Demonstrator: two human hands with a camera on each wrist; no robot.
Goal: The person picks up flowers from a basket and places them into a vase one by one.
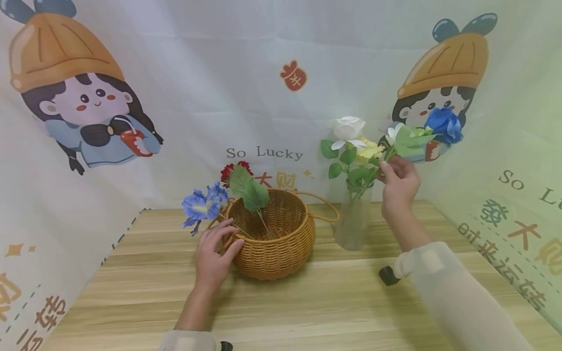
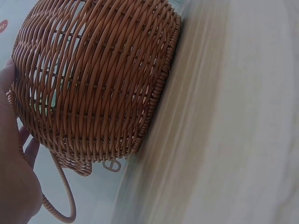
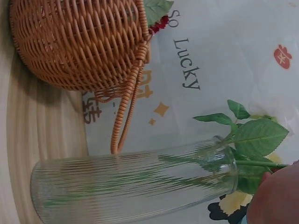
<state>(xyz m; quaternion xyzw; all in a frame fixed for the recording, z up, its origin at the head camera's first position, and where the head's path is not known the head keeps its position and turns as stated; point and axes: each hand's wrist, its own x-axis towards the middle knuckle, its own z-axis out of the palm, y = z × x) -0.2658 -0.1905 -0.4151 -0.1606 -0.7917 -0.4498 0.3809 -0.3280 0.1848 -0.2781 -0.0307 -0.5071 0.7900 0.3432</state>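
Note:
My left hand [image 1: 215, 253] holds the near left rim of a brown wicker basket [image 1: 274, 256], thumb and fingers spread along it. Inside the basket lean a blue-violet flower [image 1: 202, 204], a dark red flower [image 1: 232, 173] and a stem with green leaves [image 1: 255, 194]. On the right, my right hand [image 1: 400, 187] pinches a green flower stem [image 3: 261, 163] just above the mouth of a clear ribbed glass vase [image 1: 352, 224]. A blue rose [image 1: 444, 126] tilts rightward above this hand. A white rose [image 1: 349, 127] and a yellow flower [image 1: 370, 150] rise from the vase.
Both containers stand on a wood-grain tabletop [image 1: 298, 312], the vase close to the basket's right handle [image 1: 322, 202]. A pale printed cloth [image 1: 197, 63] with cartoon figures and lettering hangs behind and at both sides.

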